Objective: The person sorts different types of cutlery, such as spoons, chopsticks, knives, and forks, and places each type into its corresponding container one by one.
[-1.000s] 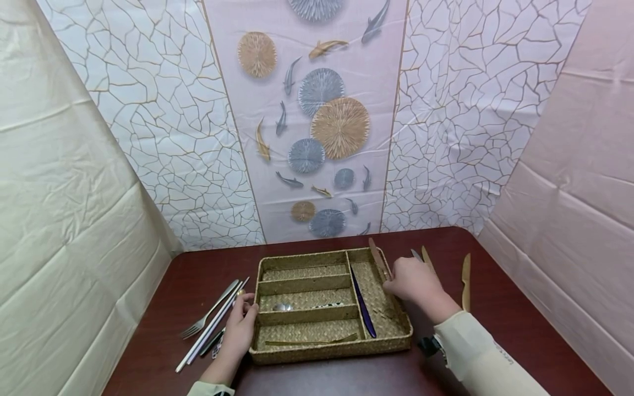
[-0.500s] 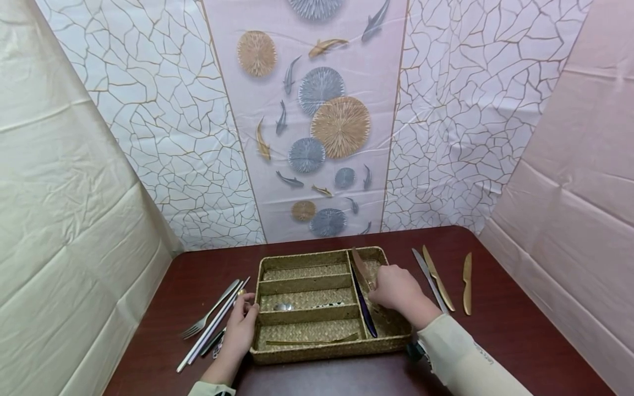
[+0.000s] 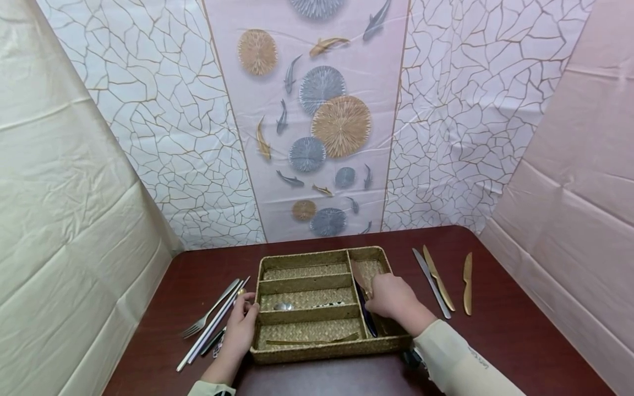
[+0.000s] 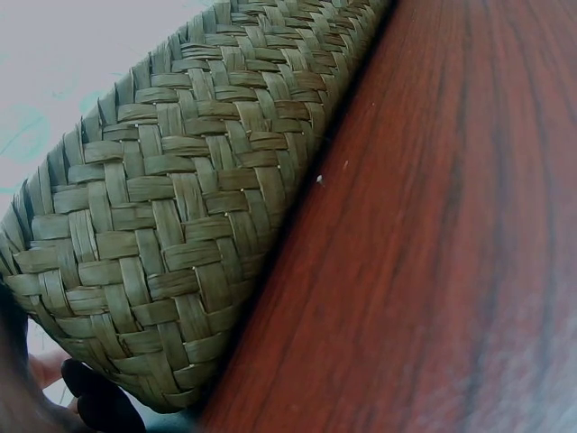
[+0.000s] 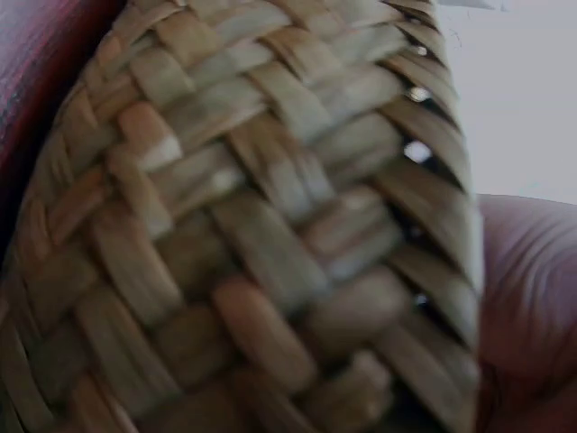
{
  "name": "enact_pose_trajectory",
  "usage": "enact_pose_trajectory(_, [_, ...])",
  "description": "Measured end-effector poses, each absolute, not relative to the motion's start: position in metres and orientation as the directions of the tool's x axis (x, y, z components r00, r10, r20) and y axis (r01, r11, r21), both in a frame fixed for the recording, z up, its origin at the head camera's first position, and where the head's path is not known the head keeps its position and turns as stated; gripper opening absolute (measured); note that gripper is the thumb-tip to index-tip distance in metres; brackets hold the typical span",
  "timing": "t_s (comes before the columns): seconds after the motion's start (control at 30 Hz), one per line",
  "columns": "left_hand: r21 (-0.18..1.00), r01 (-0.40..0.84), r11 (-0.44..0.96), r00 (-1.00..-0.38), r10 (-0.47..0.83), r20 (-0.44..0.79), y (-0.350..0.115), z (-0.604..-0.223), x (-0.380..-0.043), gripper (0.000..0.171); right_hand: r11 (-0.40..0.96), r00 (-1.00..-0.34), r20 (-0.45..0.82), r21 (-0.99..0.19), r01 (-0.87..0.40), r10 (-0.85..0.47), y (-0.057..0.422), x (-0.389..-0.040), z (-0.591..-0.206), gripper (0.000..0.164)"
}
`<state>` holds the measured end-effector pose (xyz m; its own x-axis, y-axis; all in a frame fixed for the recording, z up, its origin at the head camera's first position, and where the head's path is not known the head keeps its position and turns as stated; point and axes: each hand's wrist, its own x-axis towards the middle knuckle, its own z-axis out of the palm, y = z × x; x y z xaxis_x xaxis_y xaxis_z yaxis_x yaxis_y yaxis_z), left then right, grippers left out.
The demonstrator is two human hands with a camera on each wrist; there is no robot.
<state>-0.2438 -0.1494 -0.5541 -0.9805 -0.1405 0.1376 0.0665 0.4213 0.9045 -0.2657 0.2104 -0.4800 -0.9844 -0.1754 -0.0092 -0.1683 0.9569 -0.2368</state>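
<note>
A woven cutlery tray (image 3: 303,283) with several compartments stands on the dark red table. My left hand (image 3: 239,324) holds the tray by its left side; the left wrist view shows the woven outer wall (image 4: 171,216) close up. Reaching into the long right compartment, my right hand (image 3: 393,297) grips a copper-coloured table knife (image 3: 359,276), its blade pointing to the far side along the divider. Most of the handle is hidden by the fingers. Beside it lies a piece of dark purple cutlery (image 3: 369,322). In the right wrist view the tray wall (image 5: 243,207) covers most of the hand.
To the right of the tray lie a silver knife (image 3: 432,283) and two gold knives (image 3: 468,283). A fork (image 3: 203,322), chopsticks (image 3: 210,330) and other cutlery lie left of it. A spoon (image 3: 284,306) and a gold fork (image 3: 312,342) are in the tray.
My right hand has carried the copper-coloured knife leftward from the tray's right rim and lowered it into the right compartment beside the purple piece. The left hand stays at the tray's side.
</note>
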Motion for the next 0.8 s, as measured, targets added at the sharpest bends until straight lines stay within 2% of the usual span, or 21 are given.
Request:
enact_pose_trajectory(0.33, [0.904, 0.074, 0.42, -0.979, -0.142, 0.146, -0.15, -0.554, -0.243, 0.028, 0.959, -0.975, 0.023, -0.175, -0.221, -0.221, 0.206, -0.269, -0.493, 0.029])
enact_pose_trajectory(0.8, [0.906, 0.082, 0.416, -0.979, -0.139, 0.152, -0.149, -0.554, -0.244, 0.028, 0.961, -0.97, 0.026, -0.132, -0.244, -0.242, 0.206, -0.271, -0.5, 0.028])
